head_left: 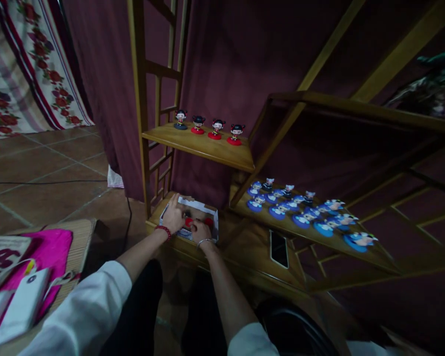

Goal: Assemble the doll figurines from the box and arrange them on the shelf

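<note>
A small open cardboard box (215,232) with pale sides sits on the low wooden shelf in front of me. My left hand (173,217) lies over its left side, gripping the wall, with a finger stretched toward the back rim. Inside the box is a small figurine with a red base (188,222) and a dark upper part, mostly covered by my hands. My right hand (201,231) reaches in over the front side, its fingers pinched at the red base. More red shows beside the right hand, too blurred to make out.
Several black-haired figurines (217,129) stand on the upper wooden shelf (196,147). Several blue and purple figurines (304,217) fill the shelf to the right. A phone (279,248) lies below them. At left, a power bank (24,306) and pink cloth (57,247) rest on a woven surface.
</note>
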Demonstrator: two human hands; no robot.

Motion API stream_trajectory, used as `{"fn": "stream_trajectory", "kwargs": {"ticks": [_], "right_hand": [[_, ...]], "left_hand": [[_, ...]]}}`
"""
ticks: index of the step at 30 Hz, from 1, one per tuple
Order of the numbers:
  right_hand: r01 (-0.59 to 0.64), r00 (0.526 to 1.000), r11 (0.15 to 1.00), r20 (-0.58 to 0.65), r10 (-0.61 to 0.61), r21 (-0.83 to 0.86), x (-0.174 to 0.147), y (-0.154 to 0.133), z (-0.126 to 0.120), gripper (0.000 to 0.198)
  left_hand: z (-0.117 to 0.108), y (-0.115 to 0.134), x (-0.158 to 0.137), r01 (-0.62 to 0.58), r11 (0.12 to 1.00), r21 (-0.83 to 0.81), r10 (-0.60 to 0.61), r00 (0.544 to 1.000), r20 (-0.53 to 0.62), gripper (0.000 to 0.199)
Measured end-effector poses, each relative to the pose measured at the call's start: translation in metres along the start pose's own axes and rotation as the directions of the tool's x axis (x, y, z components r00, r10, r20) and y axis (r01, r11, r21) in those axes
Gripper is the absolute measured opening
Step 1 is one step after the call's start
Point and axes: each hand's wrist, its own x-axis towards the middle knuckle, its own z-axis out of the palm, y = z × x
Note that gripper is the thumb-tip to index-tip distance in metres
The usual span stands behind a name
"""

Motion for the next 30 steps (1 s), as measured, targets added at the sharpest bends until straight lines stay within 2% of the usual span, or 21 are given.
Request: {"fn": "stream_trajectory", "kwargs": {"ticks": [2, 4, 5, 8, 10, 14, 16, 21, 23, 26, 30], "right_hand": [[-0.045, 0.999, 0.999, 0.022, 0.045, -0.018, 0.004, 0.002, 0.004, 0.03], [-0.096, 0.995, 0.995, 0.03, 0.097, -0.027, 0.009, 0.004, 0.005, 0.029], [-0.118, 0.992, 0.993, 0.033, 0.119, -0.027, 0.011, 0.005, 0.005, 0.029], [-0.184, 0.981, 0.983, 0.055, 0.185, -0.025, 0.017, 0.008, 0.007, 0.029], [-0.211, 0.976, 0.978, 0.06, 0.211, -0.006, 0.021, 0.013, 0.011, 0.029], [-0.223, 0.972, 0.974, 0.083, 0.22, 0.032, 0.032, 0.029, 0.026, 0.03], [-0.241, 0.963, 0.97, 0.138, 0.233, 0.04, 0.038, 0.038, 0.032, 0.032], [-0.165, 0.96, 0.982, 0.245, 0.14, 0.088, 0.049, 0.048, 0.033, 0.04], [-0.151, 0.95, 0.985, 0.287, 0.122, 0.082, 0.052, 0.048, 0.031, 0.044], [-0.152, 0.941, 0.987, 0.315, 0.126, 0.059, 0.057, 0.048, 0.031, 0.048], [-0.124, 0.949, 0.99, 0.301, 0.098, 0.068, 0.063, 0.048, 0.037, 0.05]], "left_hand": [[0.02, -0.003, -0.003, 0.065, 0.998, 0.026, -0.069, 0.983, 0.173, 0.033], [0.036, -0.003, -0.005, 0.108, 0.994, 0.018, -0.109, 0.945, 0.307, 0.036], [0.042, -0.003, -0.006, 0.127, 0.992, 0.021, -0.126, 0.927, 0.353, 0.039], [0.053, 0.001, -0.001, 0.108, 0.992, 0.07, -0.127, 0.914, 0.386, 0.04], [0.056, 0.002, 0.005, 0.141, 0.987, 0.076, -0.161, 0.843, 0.513, 0.037], [0.056, -0.006, 0.016, 0.174, 0.983, 0.056, -0.178, 0.843, 0.507, 0.035], [0.054, -0.014, 0.019, 0.215, 0.973, 0.087, -0.229, 0.843, 0.487, 0.037], [0.052, -0.023, 0.028, 0.235, 0.965, 0.114, -0.26, 0.814, 0.519, 0.038], [0.053, -0.022, 0.033, 0.223, 0.966, 0.128, -0.256, 0.783, 0.567, 0.038], [0.054, -0.021, 0.039, 0.173, 0.977, 0.125, -0.213, 0.77, 0.601, 0.035], [0.058, -0.023, 0.041, 0.181, 0.979, 0.096, -0.201, 0.762, 0.616, 0.034]]}}
